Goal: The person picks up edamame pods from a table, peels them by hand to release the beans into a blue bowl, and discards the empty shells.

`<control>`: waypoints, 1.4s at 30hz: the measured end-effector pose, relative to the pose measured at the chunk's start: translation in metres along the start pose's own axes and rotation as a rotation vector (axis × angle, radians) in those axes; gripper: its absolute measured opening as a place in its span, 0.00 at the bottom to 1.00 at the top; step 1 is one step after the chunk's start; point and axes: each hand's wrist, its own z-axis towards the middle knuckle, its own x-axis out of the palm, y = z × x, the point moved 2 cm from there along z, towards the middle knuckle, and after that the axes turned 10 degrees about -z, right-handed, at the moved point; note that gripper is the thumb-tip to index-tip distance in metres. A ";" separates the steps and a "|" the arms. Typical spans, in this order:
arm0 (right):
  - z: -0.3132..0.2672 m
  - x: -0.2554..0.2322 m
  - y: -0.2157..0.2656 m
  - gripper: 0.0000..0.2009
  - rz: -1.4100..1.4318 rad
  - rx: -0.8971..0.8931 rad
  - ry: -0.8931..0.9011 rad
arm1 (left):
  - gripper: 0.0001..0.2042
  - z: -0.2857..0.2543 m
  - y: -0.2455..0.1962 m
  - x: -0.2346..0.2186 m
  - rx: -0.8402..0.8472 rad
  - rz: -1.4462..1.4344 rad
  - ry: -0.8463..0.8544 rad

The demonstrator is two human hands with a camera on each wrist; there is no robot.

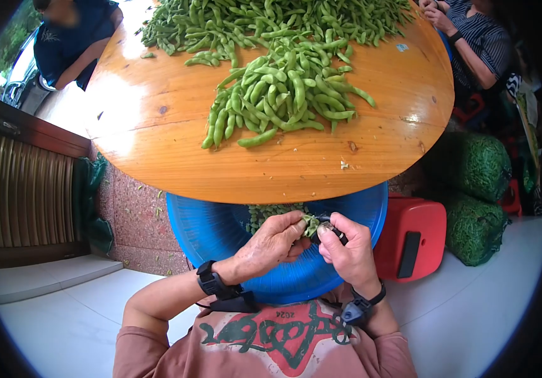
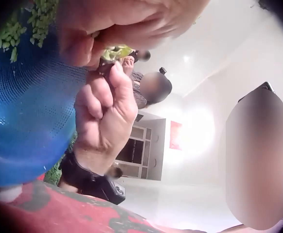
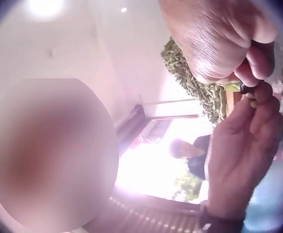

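Observation:
My left hand [image 1: 272,244] pinches a green soybean pod [image 1: 310,223] between thumb and fingers, over the blue basin. Meeting it from the other side, my right hand [image 1: 348,249] grips a small black tool [image 1: 342,239], its thumb close against the pod; the curled fingers hide most of the tool, so I cannot tell its kind. In the left wrist view the pod [image 2: 116,52] looks split and pale inside. Shelled green beans [image 1: 269,214] lie in the far part of the blue basin [image 1: 208,230], just below the table edge.
On the wooden table [image 1: 176,151] lies a large heap of soybean pods [image 1: 283,94]. A red stool [image 1: 427,236] stands right of the basin, beside green net sacks [image 1: 475,230] of pods. Two people sit across, one at left [image 1: 72,44], one at right [image 1: 482,47].

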 end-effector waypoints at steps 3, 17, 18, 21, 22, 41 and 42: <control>0.001 -0.004 0.001 0.06 0.186 0.154 0.101 | 0.13 -0.001 -0.005 -0.002 -0.122 0.256 0.059; -0.017 -0.039 0.036 0.02 -0.377 -0.200 -0.211 | 0.10 -0.012 -0.009 -0.007 0.210 0.914 0.220; -0.023 -0.058 0.042 0.03 -0.431 -0.225 -0.244 | 0.10 -0.019 -0.023 -0.002 0.217 0.919 0.213; -0.052 -0.111 0.049 0.08 -0.822 -0.159 -0.214 | 0.06 -0.029 -0.072 0.006 0.678 1.161 0.149; -0.060 -0.127 0.040 0.13 -0.937 -0.086 -0.271 | 0.06 -0.030 -0.087 0.005 0.753 1.324 -0.019; 0.008 0.011 0.031 0.05 0.403 0.047 0.153 | 0.04 -0.028 -0.030 0.009 0.486 0.536 -0.058; 0.008 0.010 0.028 0.05 0.402 0.050 0.151 | 0.03 -0.028 -0.028 0.008 0.520 0.559 -0.114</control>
